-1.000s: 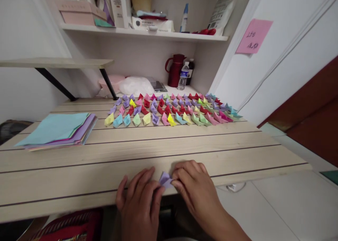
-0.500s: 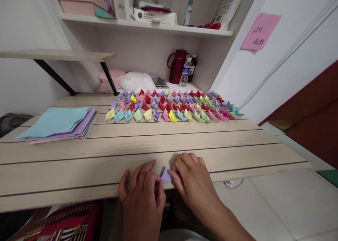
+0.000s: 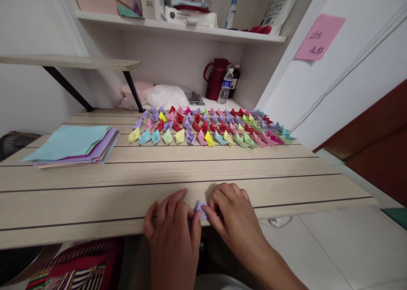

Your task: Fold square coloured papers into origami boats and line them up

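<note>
A small folded piece of purple paper (image 3: 199,207) lies at the near edge of the light wooden table (image 3: 127,184). My left hand (image 3: 173,226) rests beside it, fingers curled, with the index finger pressing on the paper's left side. My right hand (image 3: 230,216) pinches the paper's right side with bent fingers. Most of the paper is hidden between the two hands. Farther back stand rows of several folded paper boats (image 3: 210,131) in many colours. A stack of coloured paper sheets (image 3: 73,146) with a light blue sheet on top lies at the left.
At the back of the table stand a dark red jug (image 3: 216,80), a water bottle (image 3: 225,90), a white plastic bag (image 3: 167,97) and a pink container (image 3: 135,90). A shelf (image 3: 178,29) above carries boxes and bottles. A pink note (image 3: 319,37) sticks on the right wall.
Both hands have stayed on the purple paper and closed in over it a little. The view has tilted slightly, so the table sits a bit higher in the picture.
</note>
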The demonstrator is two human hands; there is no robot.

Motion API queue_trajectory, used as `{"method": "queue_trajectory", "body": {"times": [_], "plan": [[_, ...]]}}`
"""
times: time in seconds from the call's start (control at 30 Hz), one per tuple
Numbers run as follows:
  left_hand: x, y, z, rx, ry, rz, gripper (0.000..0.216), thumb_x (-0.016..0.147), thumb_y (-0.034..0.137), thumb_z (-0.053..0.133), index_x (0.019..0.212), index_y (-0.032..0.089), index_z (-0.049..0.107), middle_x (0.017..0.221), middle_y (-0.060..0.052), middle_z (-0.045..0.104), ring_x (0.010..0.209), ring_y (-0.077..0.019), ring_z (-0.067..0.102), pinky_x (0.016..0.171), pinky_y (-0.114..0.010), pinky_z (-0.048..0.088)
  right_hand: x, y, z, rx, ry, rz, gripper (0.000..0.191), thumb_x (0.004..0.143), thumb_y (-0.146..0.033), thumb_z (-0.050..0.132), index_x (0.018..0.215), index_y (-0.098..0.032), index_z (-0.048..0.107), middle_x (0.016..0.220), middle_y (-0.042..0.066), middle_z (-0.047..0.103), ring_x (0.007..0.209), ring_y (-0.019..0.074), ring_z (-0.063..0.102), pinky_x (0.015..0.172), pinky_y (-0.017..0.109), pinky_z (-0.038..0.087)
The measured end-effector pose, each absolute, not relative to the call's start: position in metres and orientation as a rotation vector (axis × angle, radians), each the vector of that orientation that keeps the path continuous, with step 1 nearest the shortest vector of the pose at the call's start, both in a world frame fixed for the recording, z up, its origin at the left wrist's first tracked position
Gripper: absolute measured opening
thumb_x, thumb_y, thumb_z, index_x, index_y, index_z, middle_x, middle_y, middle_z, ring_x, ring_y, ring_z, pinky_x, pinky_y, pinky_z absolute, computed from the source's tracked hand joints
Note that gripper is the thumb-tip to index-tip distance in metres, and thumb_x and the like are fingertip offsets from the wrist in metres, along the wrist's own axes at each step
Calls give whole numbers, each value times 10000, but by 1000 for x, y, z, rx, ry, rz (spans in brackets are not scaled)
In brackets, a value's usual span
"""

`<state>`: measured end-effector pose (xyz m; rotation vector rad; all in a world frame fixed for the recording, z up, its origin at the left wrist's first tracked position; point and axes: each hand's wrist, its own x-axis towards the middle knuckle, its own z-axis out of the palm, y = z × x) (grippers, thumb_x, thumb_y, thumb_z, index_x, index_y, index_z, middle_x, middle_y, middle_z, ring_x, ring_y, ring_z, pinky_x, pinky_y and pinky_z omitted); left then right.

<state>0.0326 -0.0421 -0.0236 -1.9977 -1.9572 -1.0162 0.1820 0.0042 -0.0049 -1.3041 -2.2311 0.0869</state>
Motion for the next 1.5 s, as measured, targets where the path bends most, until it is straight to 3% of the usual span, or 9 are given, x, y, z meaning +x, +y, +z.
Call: {"method": "queue_trajectory", "body": {"times": [0.17,0.5,0.97,1.1,1.27,1.43,1.5], "plan": [[35,-40,-22,-1973,-2012,-1010,166,950,187,458,870,244,593,1206,-62,731,1127,-271,611,1058,-553,313,183,4,-5,-1290,-2232,82,189,944,-233,685,806,-236,555,873,10,611,836,254,508,753,387,330],[33,-39,-27,-1970,-2022,-1065,191,959,211,478,858,251,636,1189,-40,752,1119,-256,629,1078,-551,275,182,5,-5,-1299,-2220,105,230,927,-270,735,799,-235,547,854,7,608,811,256,508,730,378,321],[31,-36,-28,-2004,-1971,-993,159,971,171,455,878,246,560,1174,-59,743,1116,-244,640,1092,-540,269,177,11,7,-1444,-2263,187,249,874,-295,786,723,-229,599,841,24,638,853,270,557,748,377,337],[8,-43,-32,-1949,-1804,-1060,202,949,116,460,1084,226,561,1223,-102,706,1141,-202,630,1133,-476,293,176,14,10,-1438,-2265,215,259,840,-263,805,687,-228,598,825,7,640,829,243,566,732,350,337],[-5,-59,-26,-1682,-1688,-1085,368,883,16,533,1173,214,641,1337,-142,643,1348,-207,521,1230,-568,177,171,15,6,-1476,-2195,164,249,840,-226,761,660,-222,590,795,18,634,811,244,549,730,353,315],[15,-65,-27,-1882,-1439,-915,504,869,22,523,1310,235,643,1166,-71,779,1575,-157,155,1271,-571,43,170,15,4,-1447,-2169,123,252,834,-218,753,650,-224,581,776,9,625,787,230,537,714,346,310],[19,-63,-29,-2002,-1500,-800,598,848,-14,457,1338,283,630,1273,4,746,1548,-148,240,1270,-579,-42,170,15,2,-1424,-2164,116,253,835,-215,748,651,-224,576,771,8,619,786,228,536,717,345,319]]}}
